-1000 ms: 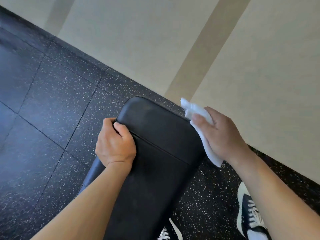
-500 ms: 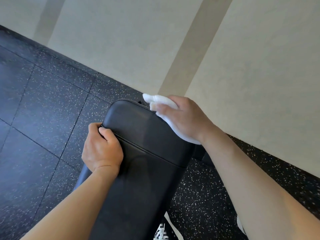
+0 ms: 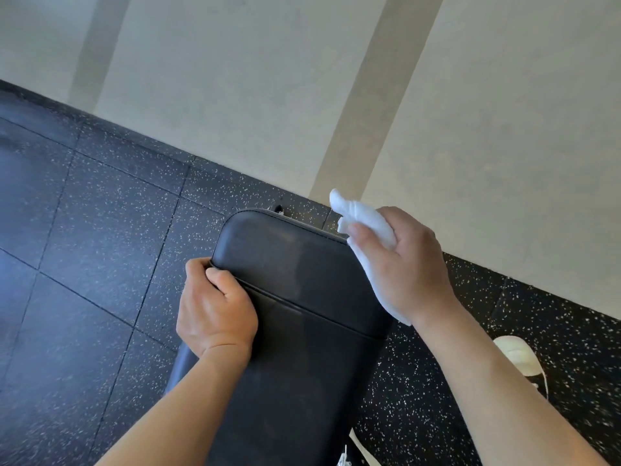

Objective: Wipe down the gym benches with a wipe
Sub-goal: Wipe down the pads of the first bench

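A black padded gym bench (image 3: pixel 295 284) runs from the bottom of the view up toward the wall, its rounded far end near the middle. My left hand (image 3: pixel 215 311) grips the pad's left edge at the seam, thumb on top. My right hand (image 3: pixel 406 264) holds a bunched white wipe (image 3: pixel 366 223) against the pad's far right corner and right side. The wipe's lower part hangs below my palm along the bench edge.
Black speckled rubber floor tiles (image 3: pixel 84 264) lie to the left and right of the bench. A beige wall (image 3: pixel 268 95) with darker stripes rises just beyond the bench end. A white shoe (image 3: pixel 519 356) shows on the floor at right.
My right hand with the wipe went from the right edge up to the far end of the pad, then back to the far right corner. My left hand kept its grip.
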Demonstrator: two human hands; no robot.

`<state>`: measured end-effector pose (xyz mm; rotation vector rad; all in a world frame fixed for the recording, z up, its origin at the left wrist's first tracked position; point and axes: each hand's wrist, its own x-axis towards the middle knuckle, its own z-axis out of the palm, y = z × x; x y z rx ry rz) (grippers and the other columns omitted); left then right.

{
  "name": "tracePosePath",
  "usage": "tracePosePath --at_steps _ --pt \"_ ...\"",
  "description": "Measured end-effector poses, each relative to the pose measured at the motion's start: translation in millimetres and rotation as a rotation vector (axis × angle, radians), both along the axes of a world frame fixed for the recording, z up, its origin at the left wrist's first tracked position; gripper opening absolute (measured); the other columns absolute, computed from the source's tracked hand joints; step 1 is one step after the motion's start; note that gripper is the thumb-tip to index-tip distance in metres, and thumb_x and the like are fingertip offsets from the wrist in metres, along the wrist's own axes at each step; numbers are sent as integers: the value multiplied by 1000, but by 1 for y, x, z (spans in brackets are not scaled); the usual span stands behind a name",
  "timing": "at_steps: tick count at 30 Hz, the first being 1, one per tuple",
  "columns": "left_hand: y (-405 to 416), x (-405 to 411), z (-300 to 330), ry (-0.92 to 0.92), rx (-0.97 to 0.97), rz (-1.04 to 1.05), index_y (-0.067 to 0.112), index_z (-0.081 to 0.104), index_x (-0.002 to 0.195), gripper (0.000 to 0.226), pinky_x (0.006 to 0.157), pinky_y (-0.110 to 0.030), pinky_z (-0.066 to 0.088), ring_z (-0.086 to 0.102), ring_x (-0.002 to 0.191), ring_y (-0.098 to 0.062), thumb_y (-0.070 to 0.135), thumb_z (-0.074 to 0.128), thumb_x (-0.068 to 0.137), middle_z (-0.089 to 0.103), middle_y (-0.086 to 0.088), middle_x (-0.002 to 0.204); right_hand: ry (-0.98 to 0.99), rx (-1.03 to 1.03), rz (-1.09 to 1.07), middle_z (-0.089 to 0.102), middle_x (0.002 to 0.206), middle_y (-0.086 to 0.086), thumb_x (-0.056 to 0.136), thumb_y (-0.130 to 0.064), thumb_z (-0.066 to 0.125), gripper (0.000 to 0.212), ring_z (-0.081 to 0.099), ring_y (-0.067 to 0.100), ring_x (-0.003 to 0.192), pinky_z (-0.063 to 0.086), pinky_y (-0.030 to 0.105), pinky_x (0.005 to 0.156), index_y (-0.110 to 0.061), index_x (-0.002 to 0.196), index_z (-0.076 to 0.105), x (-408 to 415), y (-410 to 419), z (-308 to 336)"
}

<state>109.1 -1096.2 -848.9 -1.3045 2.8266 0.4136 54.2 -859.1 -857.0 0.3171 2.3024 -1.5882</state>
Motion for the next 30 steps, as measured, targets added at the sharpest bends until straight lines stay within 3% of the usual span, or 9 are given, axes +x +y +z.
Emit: tracePosePath --at_steps 4,7,11,15,17,22,25,28,30 --pt "-2 1 -1 -15 -3 -9 34 39 97 25 72 -39 29 42 74 -30 43 16 92 39 14 67 -204 -333 310 74 114 -27 100 -45 60 22 69 -2 113 52 37 106 -47 115 76 -37 -7 3" --pt "-2 1 -1 -9 -6 -15 33 40 97 30 71 -40 29 43 74 -31 46 14 90 42 14 68 -197 -317 356 74 116 -27 100 -44 63 18 69 0 114 51 39 109 -46 110 78 -47 -15 -1" --pt "-3 1 -2 -10 -13 -23 31 44 99 37 72 -41 30 44 75 -32 46 12 89 43 12 69 -91 -166 125 77 101 -6 96 -53 67 30 73 15 98 59 48 92 -25 100 76 -24 -7 -7" --pt "-5 2 -2 -5 -7 -34 25 49 108 44 72 -42 32 46 76 -34 44 14 90 49 1 75 155 -105 -165 72 97 -12 101 -42 66 8 69 13 92 55 37 78 -44 96 72 17 -2 -5" --pt "-5 3 -2 -12 -5 -38 25 49 108 43 72 -43 33 47 76 -35 43 14 91 49 1 73 238 -123 -323 70 95 -16 102 -40 64 15 68 14 90 51 27 77 -54 96 68 38 -6 -4" --pt "-7 3 -4 -13 -11 -42 28 47 106 41 72 -42 32 47 76 -35 43 13 91 49 0 74 288 -86 -625 64 92 -13 102 -33 63 14 65 19 85 48 24 77 -46 101 69 64 -29 -9" --pt "-5 2 -4 -7 -11 -48 30 45 103 37 72 -41 30 45 75 -34 43 13 91 47 4 72 302 44 -595 62 88 -14 99 -25 65 21 64 14 81 46 19 73 -46 95 66 58 -28 -7" --pt "-6 3 -4 1 -14 -61 30 45 103 37 71 -41 30 44 74 -32 44 13 91 44 10 71 255 219 -417 60 83 -10 96 -32 63 11 59 12 73 47 30 66 -34 89 71 44 -21 -6" --pt "-6 3 -3 -4 -1 -64 31 42 100 35 71 -41 31 44 74 -32 45 12 90 49 6 75 166 358 -215 56 77 -8 95 -41 60 18 56 17 68 43 34 60 -29 88 71 19 -20 -3"
